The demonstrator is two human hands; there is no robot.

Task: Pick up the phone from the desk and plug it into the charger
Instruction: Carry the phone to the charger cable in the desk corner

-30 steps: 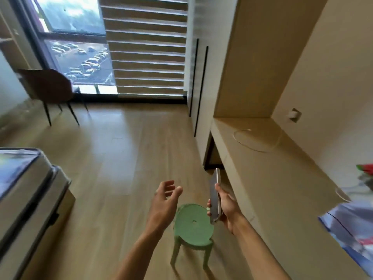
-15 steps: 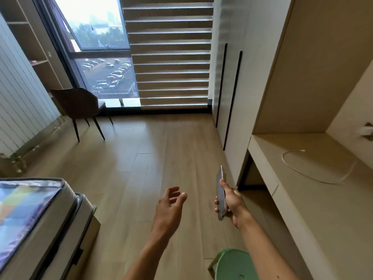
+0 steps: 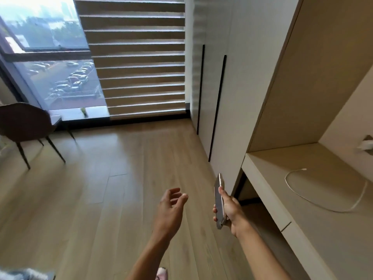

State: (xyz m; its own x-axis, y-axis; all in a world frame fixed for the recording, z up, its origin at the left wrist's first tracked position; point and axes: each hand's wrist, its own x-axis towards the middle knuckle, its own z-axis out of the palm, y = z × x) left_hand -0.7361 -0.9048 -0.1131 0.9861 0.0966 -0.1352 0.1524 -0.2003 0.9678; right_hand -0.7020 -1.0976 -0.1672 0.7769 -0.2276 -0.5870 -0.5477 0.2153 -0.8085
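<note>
Fingers (image 3: pixel 215 210) half hidden behind phone (image 3: pixel 219 201)

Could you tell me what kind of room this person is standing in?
Probably a bedroom or a hotel-style room: a built-in desk beside tall wardrobe doors, a chair by a large window overlooking a car park, and wood flooring.

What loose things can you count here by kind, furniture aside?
Phones: 1, the phone in the right hand
Charging cables: 1, the white cable on the desk
Wall chargers: 1, the charger
Total: 3
</note>
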